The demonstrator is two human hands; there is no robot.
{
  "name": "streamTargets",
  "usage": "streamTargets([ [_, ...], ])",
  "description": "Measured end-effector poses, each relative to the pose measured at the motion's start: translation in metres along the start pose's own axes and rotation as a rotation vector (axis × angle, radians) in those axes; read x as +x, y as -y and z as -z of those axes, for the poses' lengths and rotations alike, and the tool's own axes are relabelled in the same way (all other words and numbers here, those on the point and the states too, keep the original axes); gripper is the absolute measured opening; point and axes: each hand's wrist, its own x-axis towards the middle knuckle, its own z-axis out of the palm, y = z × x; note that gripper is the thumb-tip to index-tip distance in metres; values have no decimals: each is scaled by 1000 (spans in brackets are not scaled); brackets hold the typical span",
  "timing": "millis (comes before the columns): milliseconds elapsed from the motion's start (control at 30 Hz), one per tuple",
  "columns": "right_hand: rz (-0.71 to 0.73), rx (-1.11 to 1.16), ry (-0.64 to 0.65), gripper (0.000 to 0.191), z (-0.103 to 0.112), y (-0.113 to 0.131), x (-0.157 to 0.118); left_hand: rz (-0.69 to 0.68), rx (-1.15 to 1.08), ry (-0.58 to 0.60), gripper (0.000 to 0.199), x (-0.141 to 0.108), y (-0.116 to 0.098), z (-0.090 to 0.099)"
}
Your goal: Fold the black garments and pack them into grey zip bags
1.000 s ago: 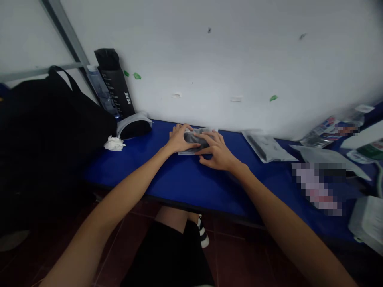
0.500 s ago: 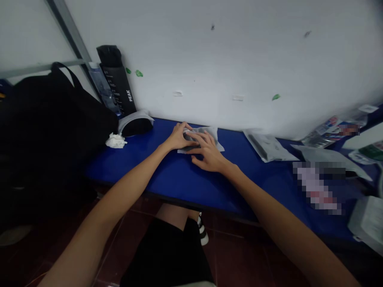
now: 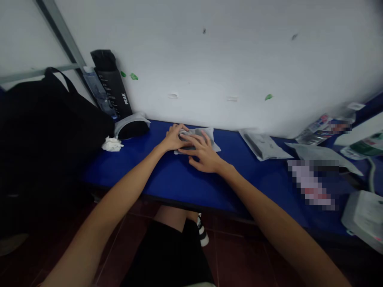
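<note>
A frosted plastic pouch (image 3: pixel 212 140) lies flat on the blue table (image 3: pixel 179 179), close to the wall. Something dark shows through its film; I cannot make out what it is. My left hand (image 3: pixel 174 138) covers the pouch's left end, its fingers curled over it and the thumb reaching right. Across the pouch's middle rests my right hand (image 3: pixel 204 154), fingers stretched and spread, with the fingertips touching or close to my left thumb. Both hands hide much of the pouch.
To the left are a black bag (image 3: pixel 50 131), a crumpled tissue (image 3: pixel 112 144), a pouch with a dark inside (image 3: pixel 132 126) and a black bottle (image 3: pixel 115 87). Rightward lie another frosted pouch (image 3: pixel 266 145), an opened pouch (image 3: pixel 326 155), a plastic bottle (image 3: pixel 321 127) and a white box (image 3: pixel 363 217).
The camera view has shifted slightly. My right hand's fingers have slid a little left over the pouch, nearer my left hand. The left hand stays on the pouch's left end.
</note>
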Motion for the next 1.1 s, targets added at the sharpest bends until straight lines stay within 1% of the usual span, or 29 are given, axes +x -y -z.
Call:
streamTargets([
  [100,-132,9,-77,43,15,-19,-9,13,44,-26,56,-3,-7,5],
  [167,-182,28,-90,36,23,-32,-17,5,63,-71,52,-4,-11,7],
  [233,-200,46,-93,36,28,-44,-24,-5,80,-122,47,-4,-13,8],
  [300,-208,60,-119,36,28,-54,-28,-27,87,-146,42,-4,-15,9],
  [367,-201,81,-162,30,26,-60,-30,-79,78,-132,42,-5,-17,11],
  [433,-173,116,-204,19,23,-64,-29,-157,61,-90,46,-6,-19,12],
  [533,-138,159,-241,3,20,-66,-28,-285,39,-10,51,-7,-21,11],
  [600,-134,180,-250,2,19,-65,-28,-338,27,13,49,-6,-21,10],
  [700,-154,210,-278,5,19,-63,-28,-402,5,15,34,-4,-19,9],
  [767,-183,221,-303,8,19,-61,-27,-435,-14,3,28,-4,-20,9],
  [833,-211,230,-332,10,18,-58,-24,-455,-22,-31,26,-4,-21,11],
  [900,-233,236,-387,11,17,-55,-21,-497,1,-67,22,-6,-25,12],
  [967,-249,230,-459,10,14,-53,-17,-569,60,-79,14,-8,-29,12],
  [1033,-268,233,-531,8,11,-51,-14,-619,137,-87,16,-10,-34,11],
  [1100,-298,260,-575,9,10,-48,-11,-617,222,-109,20,-12,-40,8],
])
